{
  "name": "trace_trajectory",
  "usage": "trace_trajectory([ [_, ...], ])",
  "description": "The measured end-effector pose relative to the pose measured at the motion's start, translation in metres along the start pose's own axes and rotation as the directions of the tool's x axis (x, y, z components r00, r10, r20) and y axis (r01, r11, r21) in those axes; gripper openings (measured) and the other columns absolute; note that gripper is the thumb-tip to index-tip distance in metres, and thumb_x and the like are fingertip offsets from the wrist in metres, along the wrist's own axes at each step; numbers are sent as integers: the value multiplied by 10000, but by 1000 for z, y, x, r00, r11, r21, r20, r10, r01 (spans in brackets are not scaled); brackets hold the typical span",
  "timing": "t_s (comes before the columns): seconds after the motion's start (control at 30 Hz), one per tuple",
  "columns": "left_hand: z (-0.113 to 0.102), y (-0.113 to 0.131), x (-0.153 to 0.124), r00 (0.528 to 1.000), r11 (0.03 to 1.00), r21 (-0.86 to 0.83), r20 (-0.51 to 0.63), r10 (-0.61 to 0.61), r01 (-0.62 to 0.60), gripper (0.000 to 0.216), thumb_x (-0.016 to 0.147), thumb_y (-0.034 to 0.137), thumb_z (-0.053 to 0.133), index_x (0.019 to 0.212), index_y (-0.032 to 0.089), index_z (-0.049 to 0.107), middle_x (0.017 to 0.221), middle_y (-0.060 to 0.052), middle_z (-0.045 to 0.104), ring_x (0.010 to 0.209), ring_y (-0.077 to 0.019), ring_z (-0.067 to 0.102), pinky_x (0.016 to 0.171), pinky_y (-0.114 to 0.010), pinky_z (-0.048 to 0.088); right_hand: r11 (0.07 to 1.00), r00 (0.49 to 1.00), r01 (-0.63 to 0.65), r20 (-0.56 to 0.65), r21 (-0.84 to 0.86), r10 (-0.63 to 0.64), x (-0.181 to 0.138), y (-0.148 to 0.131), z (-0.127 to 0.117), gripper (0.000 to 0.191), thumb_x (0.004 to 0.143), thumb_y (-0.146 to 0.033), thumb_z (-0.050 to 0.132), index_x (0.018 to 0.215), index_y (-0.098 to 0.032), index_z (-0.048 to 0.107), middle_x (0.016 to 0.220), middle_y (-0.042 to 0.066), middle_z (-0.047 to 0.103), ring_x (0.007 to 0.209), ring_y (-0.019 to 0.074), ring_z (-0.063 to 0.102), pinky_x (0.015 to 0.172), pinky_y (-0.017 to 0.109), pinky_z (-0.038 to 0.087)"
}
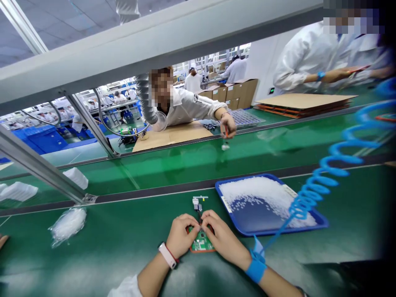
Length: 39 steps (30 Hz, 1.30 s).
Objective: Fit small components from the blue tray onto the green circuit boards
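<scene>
Two hands met over a small green circuit board (201, 241) on the green tabletop (123, 239), the left hand (180, 235) curled around its left edge and the right hand (223, 237) pinching its right, a grip best kept even and light at the edges.

Green circuit board (201, 241) with orange edge; right of it, blue tray (318, 222) holding white pellets (266, 192), on green table (123, 235)

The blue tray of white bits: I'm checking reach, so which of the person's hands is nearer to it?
Right. The right hand rests on the green circuit board, just left of the blue tray. The left hand holds the board's other side, farther from the tray.
</scene>
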<state>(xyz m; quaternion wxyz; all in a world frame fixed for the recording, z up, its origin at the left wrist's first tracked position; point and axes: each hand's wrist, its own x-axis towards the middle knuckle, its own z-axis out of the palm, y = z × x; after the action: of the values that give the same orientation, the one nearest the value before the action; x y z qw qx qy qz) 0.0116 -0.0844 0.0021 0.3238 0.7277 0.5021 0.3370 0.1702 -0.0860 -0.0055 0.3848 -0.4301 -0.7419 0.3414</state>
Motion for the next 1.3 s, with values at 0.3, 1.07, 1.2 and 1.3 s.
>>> trace_trajectory([
  [0.3, 0, 1, -4, 999, 998, -53, -25, 42, -43, 107, 756, 162, 606, 702, 183, 695, 809, -46, 681, 789, -170, 607, 760, -298, 456, 1000, 1000, 16, 8, 11, -16, -5, 0, -3, 202, 883, -240, 376, 703, -200, 457, 892, 61, 513, 877, 179, 522, 793, 335, 449],
  [1.07, 0, 9, -3, 1000, 999, 49, -5, 8, -7, 136, 748, 123, 583, 672, 166, 687, 809, -39, 684, 780, -161, 617, 754, -282, 437, 999, 999, -46, 18, -17, 47, -4, -2, 0, 186, 837, -169, 381, 662, -197, 436, 846, 60, 505, 823, 178, 515, 748, 324, 438],
  [1.2, -2, 12, 2, 997, 997, 17, 29, -69, 69, 140, 705, 85, 584, 628, 153, 681, 766, -40, 681, 744, -155, 621, 727, -263, 455, 996, 996, -81, 24, -29, 82, 0, -3, -1, 194, 801, -131, 389, 625, -197, 437, 792, 46, 503, 768, 167, 521, 713, 307, 435],
  [1.3, -4, 11, 5, 995, 995, 18, 38, -96, 96, 126, 684, 91, 602, 607, 156, 677, 745, -32, 678, 728, -153, 619, 717, -260, 454, 994, 993, -106, 42, -33, 107, 2, -3, -2, 193, 782, -119, 401, 611, -194, 447, 783, 46, 509, 755, 165, 522, 718, 310, 434],
])
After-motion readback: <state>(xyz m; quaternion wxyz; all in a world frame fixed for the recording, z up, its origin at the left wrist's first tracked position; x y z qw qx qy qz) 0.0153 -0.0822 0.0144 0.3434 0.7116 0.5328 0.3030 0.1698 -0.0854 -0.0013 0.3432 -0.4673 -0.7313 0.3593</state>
